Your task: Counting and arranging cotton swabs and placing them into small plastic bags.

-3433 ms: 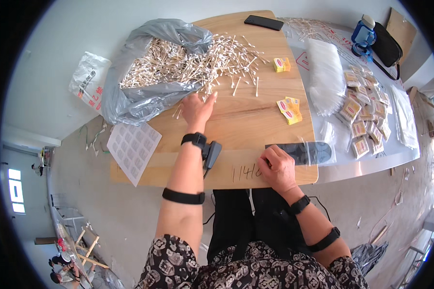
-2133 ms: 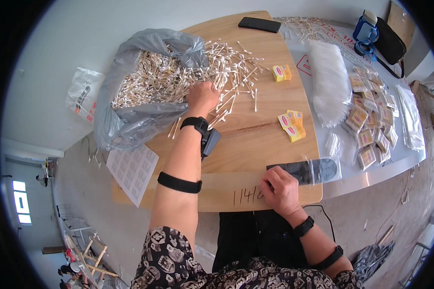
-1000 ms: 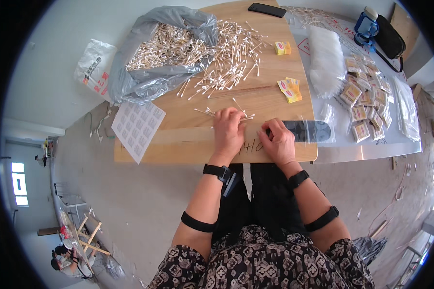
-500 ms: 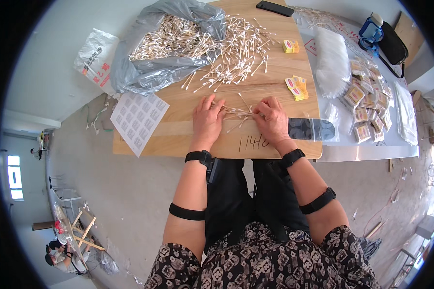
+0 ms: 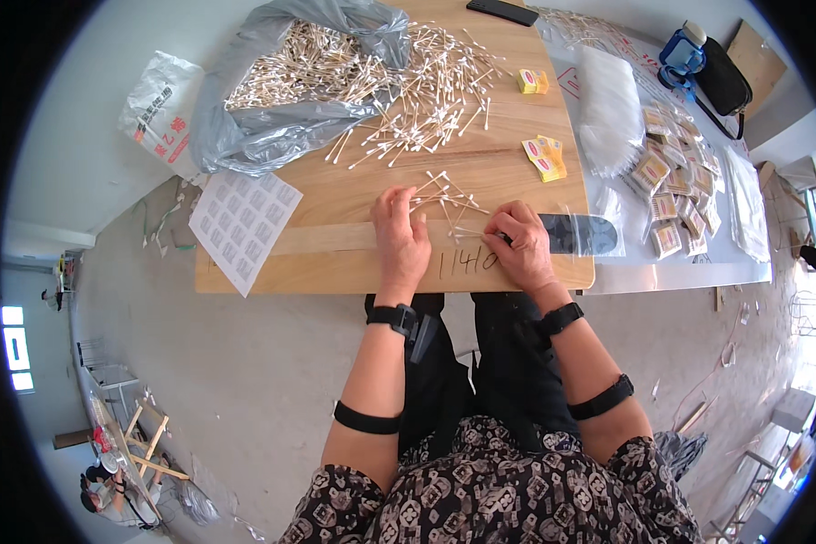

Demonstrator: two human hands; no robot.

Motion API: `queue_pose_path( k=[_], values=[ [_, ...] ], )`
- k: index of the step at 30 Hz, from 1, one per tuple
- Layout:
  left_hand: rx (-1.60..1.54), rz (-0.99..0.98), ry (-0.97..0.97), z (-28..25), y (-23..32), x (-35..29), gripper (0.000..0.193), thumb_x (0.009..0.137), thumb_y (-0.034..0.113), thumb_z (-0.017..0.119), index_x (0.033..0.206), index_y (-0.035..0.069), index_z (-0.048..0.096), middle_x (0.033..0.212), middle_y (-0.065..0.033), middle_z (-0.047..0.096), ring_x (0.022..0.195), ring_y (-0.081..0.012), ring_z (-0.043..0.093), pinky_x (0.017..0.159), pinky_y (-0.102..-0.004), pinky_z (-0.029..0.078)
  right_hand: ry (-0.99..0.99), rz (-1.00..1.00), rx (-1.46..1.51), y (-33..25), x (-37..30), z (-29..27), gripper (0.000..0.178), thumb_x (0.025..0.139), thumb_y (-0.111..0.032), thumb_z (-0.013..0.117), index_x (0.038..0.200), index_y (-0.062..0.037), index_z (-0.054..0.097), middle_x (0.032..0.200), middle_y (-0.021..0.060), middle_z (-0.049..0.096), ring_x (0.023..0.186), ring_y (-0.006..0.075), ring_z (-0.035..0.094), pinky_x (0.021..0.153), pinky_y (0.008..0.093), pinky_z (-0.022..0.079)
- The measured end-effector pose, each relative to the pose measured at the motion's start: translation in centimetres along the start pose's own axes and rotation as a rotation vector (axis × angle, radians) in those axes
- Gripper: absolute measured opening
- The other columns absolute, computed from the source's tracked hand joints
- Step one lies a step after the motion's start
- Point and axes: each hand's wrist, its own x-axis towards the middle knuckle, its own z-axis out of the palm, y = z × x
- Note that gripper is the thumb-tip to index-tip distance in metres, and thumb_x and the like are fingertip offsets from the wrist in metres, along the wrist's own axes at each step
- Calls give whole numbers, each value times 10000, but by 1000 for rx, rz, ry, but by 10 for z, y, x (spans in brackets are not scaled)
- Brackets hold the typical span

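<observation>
Between both grips, a few swabs (image 5: 444,198) are gathered on the surface (image 5: 335,245): left hand (image 5: 401,238) flat, open; right hand (image 5: 519,243) pinching swabs. Beyond, the heap (image 5: 399,91) remains unsorted.

Everything here is placed against the light wooden board (image 5: 335,204) that serves as tabletop. On its far left corner lies a crumpled grey plastic bag (image 5: 281,136). A white printed sheet of small squares (image 5: 243,225) overhangs its left near edge, and a white printed plastic bag (image 5: 159,109) lies beyond that. A black flat phone-like slab (image 5: 502,11) sits at its far edge. Small yellow packets (image 5: 544,156) lie toward its right side. Right of the board lie a stack of clear plastic sleeves (image 5: 606,109), rows of small filled packets (image 5: 669,195) and a blue bottle (image 5: 678,53).
</observation>
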Motion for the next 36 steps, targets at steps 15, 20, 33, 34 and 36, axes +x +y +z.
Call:
queue_pose_path(
  k=[15,20,33,34,36],
  values=[
    [148,-50,-125,9,31,-14,170,737,151,744,886,126,667,1036,-29,541,1066,-283,471,894,-441,369,-73,-7,-107,-2,3,7,118,710,-175,733,791,-124,663,865,38,601,874,275,570,806,395,429],
    [135,-38,-96,11,29,-16,129,732,152,739,834,117,668,1031,-34,540,1068,-285,467,904,-443,360,106,347,75,-7,16,9,184,728,-214,738,842,-90,665,870,65,617,777,293,610,702,398,495],
    [47,138,-165,6,28,-16,78,741,158,709,783,129,650,1000,-59,556,1070,-295,491,937,-451,352,46,298,-186,9,33,9,94,802,-184,666,835,-98,645,874,81,615,822,320,625,696,409,498],
    [42,137,-168,6,27,-16,78,741,158,709,783,129,650,1000,-59,556,1070,-295,491,937,-451,352,9,278,-160,8,33,7,91,801,-176,661,837,-93,645,872,84,613,824,318,624,699,408,497],
    [44,141,-160,7,25,-16,64,763,137,685,817,137,651,1001,-34,574,1094,-294,499,935,-444,355,-26,264,-138,6,34,2,88,800,-168,657,839,-89,646,871,88,611,826,317,622,702,406,496]
  ],
)
